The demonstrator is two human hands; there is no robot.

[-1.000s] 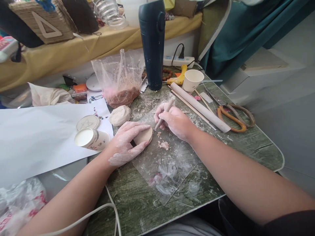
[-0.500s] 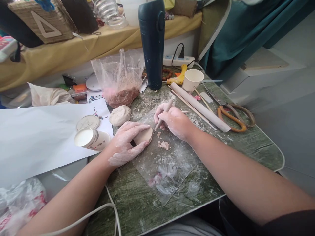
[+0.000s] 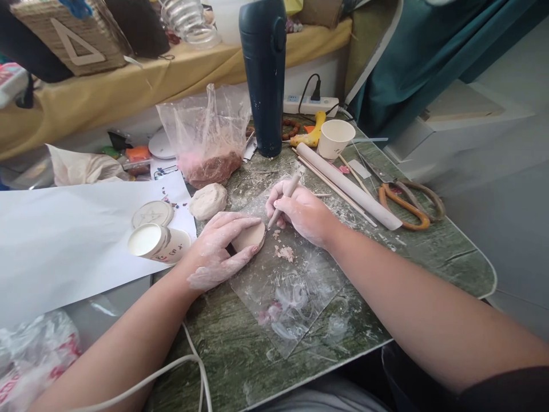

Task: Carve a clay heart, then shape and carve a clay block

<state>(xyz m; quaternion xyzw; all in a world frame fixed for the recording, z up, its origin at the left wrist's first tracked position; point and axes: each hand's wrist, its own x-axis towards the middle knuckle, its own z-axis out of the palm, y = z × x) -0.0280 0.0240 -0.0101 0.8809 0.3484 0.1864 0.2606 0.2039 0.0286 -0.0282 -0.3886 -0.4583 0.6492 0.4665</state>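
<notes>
A flat round clay disc [image 3: 250, 239] lies on a clear plastic sheet [image 3: 295, 320]. My left hand [image 3: 223, 243], dusted with white powder, grips the disc by its edges between thumb and fingers. In my right hand [image 3: 300, 209] is a thin clay-carving tool [image 3: 285, 200], held like a pen with the fingers closed round it. Its tip meets the right edge of the disc. Small clay shavings [image 3: 285, 253] are scattered on the sheet just below the tool. Behind my left hand sits a rounded lump of clay [image 3: 208, 200].
Left, a paper cup of white powder [image 3: 148, 240] and a star-marked disc [image 3: 152, 214] stand by white paper [image 3: 64, 246]. Behind are a bag of reddish clay [image 3: 210, 166] and a dark blue bottle [image 3: 263, 80]. Right lie a rolling pin [image 3: 347, 186], scissors [image 3: 407, 206] and another cup [image 3: 336, 139].
Almost nothing differs. My right hand and the tool have shifted very slightly left along with a small drift of the whole view; both hands keep their grip.
</notes>
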